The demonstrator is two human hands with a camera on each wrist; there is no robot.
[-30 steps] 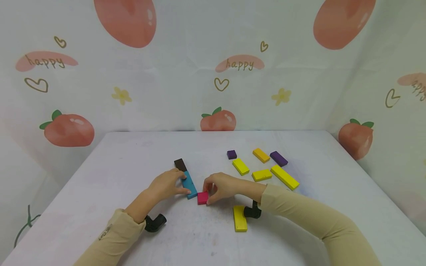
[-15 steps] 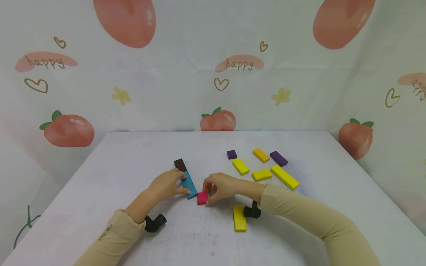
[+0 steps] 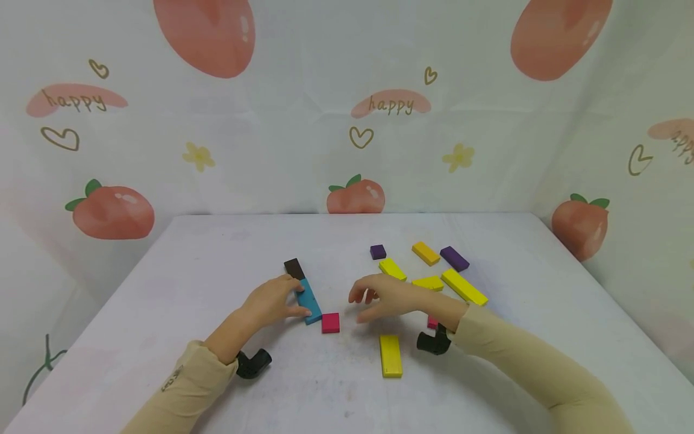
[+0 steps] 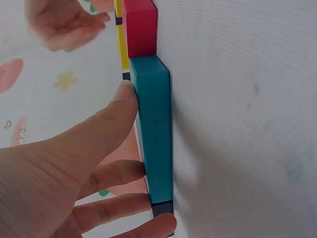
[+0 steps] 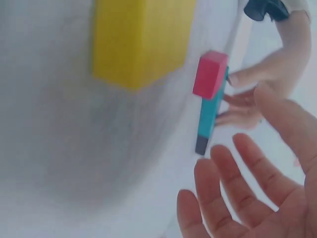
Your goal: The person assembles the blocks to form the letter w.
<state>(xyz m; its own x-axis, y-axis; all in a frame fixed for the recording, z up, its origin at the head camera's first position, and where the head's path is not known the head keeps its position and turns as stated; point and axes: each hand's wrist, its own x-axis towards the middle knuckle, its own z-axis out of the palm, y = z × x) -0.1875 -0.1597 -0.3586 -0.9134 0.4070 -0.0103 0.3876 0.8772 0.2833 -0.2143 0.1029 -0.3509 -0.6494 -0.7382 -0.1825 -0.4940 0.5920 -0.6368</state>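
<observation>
I rest my left hand [image 3: 273,299] on the blue block [image 3: 309,301], thumb and fingertips laid along its side without clasping it. It lies flat on the white table [image 3: 217,253], its far end pointing to eleven o'clock and its near end to five. The black block [image 3: 294,268] meets it at the eleven o'clock end, and one of my fingertips lies over that one in the left wrist view. At the five o'clock end sits the pink block [image 3: 331,323], touching the blue one near a corner.

My right hand [image 3: 387,295] is released, holding nothing, fingers loosely bent in the air at about two o'clock from the pink block. A yellow block [image 3: 391,356] lies at four o'clock from it, and a second pink piece [image 3: 432,322] peeks out beneath my right wrist. Farther off, the small purple block [image 3: 378,252] is at one o'clock; toward two o'clock lie an orange block [image 3: 425,253], a longer purple block [image 3: 454,258] and three more yellow ones, two partly covered by my hand.
</observation>
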